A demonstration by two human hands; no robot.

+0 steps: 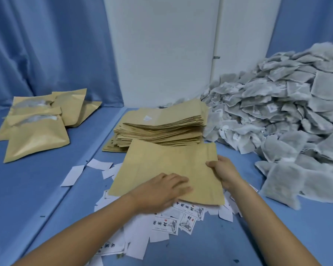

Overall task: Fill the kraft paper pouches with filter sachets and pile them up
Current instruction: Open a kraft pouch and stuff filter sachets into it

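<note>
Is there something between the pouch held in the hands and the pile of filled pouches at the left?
Nothing that blocks. Between the held pouch and the pile of filled pouches lies blue table with only a few flat white paper slips near the pouch. The stack of empty pouches stands behind, off that path.

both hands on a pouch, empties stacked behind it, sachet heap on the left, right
No. The head view shows the sachet heap on the right, not the left. The left hand and right hand are both on the pouch, with the empties stacked behind it.
</note>
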